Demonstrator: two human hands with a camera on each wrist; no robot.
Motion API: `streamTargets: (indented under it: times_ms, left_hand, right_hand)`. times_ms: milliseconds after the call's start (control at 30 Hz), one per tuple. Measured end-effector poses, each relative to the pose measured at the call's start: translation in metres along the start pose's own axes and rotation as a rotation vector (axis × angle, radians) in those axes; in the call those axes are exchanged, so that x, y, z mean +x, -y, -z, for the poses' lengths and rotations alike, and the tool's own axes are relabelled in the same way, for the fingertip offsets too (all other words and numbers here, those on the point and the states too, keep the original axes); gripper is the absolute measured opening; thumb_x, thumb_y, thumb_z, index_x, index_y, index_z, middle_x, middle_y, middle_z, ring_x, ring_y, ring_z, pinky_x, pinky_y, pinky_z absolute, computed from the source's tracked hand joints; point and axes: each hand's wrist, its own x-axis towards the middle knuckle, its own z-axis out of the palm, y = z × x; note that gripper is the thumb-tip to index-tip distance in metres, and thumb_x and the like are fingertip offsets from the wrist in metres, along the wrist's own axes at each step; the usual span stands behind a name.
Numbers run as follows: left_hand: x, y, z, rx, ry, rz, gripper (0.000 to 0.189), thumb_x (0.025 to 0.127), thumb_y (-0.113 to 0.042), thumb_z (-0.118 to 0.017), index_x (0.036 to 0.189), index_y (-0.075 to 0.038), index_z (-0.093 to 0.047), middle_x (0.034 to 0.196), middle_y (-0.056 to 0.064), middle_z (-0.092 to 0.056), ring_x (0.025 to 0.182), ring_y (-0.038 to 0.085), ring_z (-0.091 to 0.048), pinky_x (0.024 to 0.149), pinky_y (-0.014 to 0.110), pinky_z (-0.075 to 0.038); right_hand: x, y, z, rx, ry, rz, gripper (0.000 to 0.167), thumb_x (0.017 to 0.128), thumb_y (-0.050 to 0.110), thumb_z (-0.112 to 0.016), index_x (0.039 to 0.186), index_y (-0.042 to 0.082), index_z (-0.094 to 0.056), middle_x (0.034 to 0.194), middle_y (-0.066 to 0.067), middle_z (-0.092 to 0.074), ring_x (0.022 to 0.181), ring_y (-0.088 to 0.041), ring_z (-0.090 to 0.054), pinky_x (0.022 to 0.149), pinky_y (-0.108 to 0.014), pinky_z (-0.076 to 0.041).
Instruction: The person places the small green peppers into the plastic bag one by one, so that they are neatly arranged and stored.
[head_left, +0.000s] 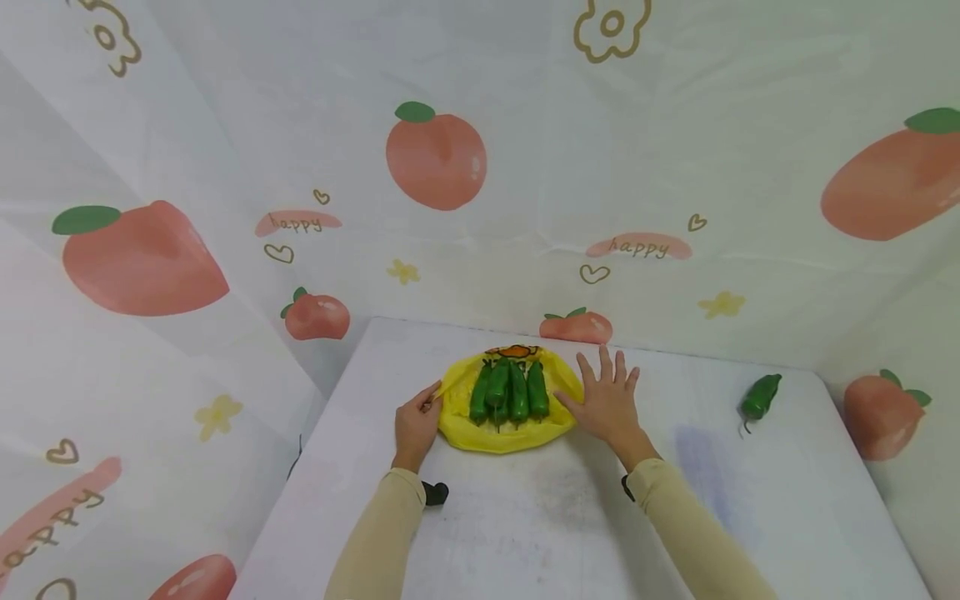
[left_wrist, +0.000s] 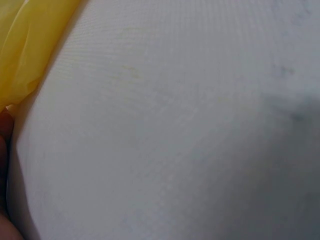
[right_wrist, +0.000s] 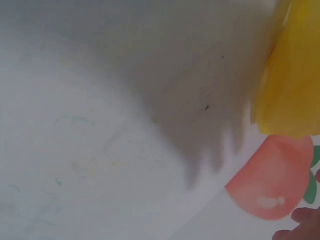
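Note:
A yellow, thin-walled bag or cover (head_left: 487, 440) with an orange printed patch at its far rim lies spread open on the table. Several green peppers (head_left: 517, 396) sit side by side in it. My left hand (head_left: 415, 429) pinches its left rim. At the right rim, my right hand (head_left: 609, 407) has its fingers spread, the thumb against the yellow edge. The left wrist view catches the yellow material (left_wrist: 30, 45) and a bit of the fingers (left_wrist: 5, 127). In the right wrist view, fingertips (right_wrist: 304, 225) show at the lower right, below the yellow side (right_wrist: 292, 90).
One more green pepper (head_left: 761, 397) lies alone on the white table (head_left: 525, 542), toward the far right. Behind the table hangs a white curtain (head_left: 517, 275) printed with fruit. A small dark object (head_left: 435, 493) is at my left wrist.

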Motion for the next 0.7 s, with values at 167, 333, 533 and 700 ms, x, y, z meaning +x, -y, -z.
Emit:
streamTargets:
  times_ms: [167,333,533,700]
  left_hand:
    - [0.0,0.002,-0.001,0.018,-0.014,-0.015,0.031,0.097,-0.024,-0.066,0.126,-0.03,-0.074,0.102,0.003,-0.077,0.063,0.012,-0.052,0.06,0.022,-0.042]
    - [0.001,0.002,0.0,0.015,-0.035,-0.035,0.03,0.097,-0.021,-0.066,0.125,-0.029,-0.075,0.097,0.003,-0.076,0.067,0.015,-0.054,0.063,0.022,-0.043]
    - [0.0,0.002,-0.002,0.011,-0.023,-0.012,0.03,0.098,-0.022,-0.066,0.125,-0.03,-0.075,0.099,0.002,-0.075,0.069,0.015,-0.053,0.064,0.022,-0.043]
    - [-0.001,0.0,-0.002,0.02,-0.023,-0.002,0.031,0.097,-0.022,-0.066,0.125,-0.03,-0.075,0.101,0.002,-0.076,0.071,0.015,-0.055,0.066,0.023,-0.045]
  right_hand:
    - [-0.001,-0.009,0.002,0.008,0.022,-0.01,0.09,0.093,0.067,-0.054,0.161,0.012,-0.031,0.167,-0.029,-0.01,0.152,-0.059,-0.006,0.114,-0.081,-0.004]
    - [0.0,-0.017,0.004,0.01,0.035,-0.02,0.09,0.095,0.066,-0.054,0.162,0.012,-0.028,0.168,-0.029,-0.008,0.152,-0.059,-0.004,0.114,-0.081,-0.003]
    - [-0.005,-0.033,0.002,0.012,0.048,-0.052,0.088,0.096,0.065,-0.051,0.162,0.011,-0.028,0.168,-0.029,-0.007,0.152,-0.06,-0.003,0.114,-0.081,0.0]
    - [-0.009,-0.044,0.004,0.012,0.043,-0.07,0.087,0.097,0.064,-0.05,0.162,0.01,-0.028,0.167,-0.03,-0.007,0.151,-0.061,-0.003,0.114,-0.081,-0.001]
